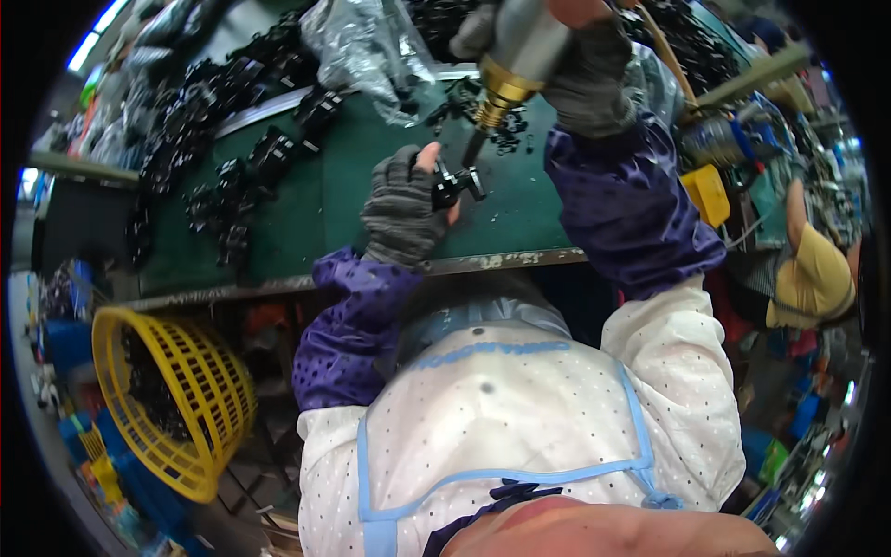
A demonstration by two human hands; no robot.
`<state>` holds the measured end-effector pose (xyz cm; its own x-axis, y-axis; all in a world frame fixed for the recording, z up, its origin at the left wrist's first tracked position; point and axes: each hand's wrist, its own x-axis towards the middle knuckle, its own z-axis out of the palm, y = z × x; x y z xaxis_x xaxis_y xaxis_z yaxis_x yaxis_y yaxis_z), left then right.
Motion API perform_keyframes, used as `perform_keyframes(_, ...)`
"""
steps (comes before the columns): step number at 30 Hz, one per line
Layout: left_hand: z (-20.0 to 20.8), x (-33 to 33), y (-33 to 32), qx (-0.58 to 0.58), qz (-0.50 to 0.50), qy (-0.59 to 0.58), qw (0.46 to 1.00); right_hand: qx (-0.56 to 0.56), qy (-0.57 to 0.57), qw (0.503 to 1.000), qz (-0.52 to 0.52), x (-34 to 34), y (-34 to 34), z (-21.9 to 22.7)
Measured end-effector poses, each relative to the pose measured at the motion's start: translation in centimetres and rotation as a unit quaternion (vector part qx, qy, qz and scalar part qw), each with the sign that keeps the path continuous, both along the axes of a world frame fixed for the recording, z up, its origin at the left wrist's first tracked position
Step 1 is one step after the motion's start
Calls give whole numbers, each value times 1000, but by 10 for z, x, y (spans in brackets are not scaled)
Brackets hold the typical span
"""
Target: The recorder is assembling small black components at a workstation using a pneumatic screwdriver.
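Head view: small black part (457,182) pinched over green bench (362,186), powered driver (515,60) brought down onto it.

Left hand (404,206), in grey knit glove, fingers clenched around the black part, holding it just above the bench top near the front edge, apparently to steady it square under the tool tip. Right hand (580,70), also gloved, wrapped tight around the grey driver body, brass nose angled down and to the left, bit touching or just short of the part; hard to tell which. Left forearm in purple sleeve rising from the lower edge, wrist bent inward; right forearm raised higher, elbow out to the right. Heaps of similar black parts (223,176) across the bench rear and left, clear plastic bag (371,46) behind, yellow basket (176,399) below the bench at left.
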<state>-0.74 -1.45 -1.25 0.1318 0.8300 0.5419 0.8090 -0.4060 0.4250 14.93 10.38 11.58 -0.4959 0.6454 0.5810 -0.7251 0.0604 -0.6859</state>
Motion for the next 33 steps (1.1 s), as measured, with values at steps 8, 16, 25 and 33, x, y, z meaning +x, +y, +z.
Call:
perform_keyframes(8, -1, 2, 4, 19, -36, -19, 999, -62, 63, 995, 54, 4, -1, -26)
perform_keyframes(16, 7, 8, 11, 59, -59, -30, 996, -66, 19, 998, 16, 3, -3, -19)
perform_keyframes(25, 5, 15, 14, -11, -80, -61, 995, -36, -4, 999, 32, 8, -7, 3)
perform_keyframes(33, 0, -9, -14, -120, -116, 8, 986, 411, -753, 374, -353, 89, -29, -132)
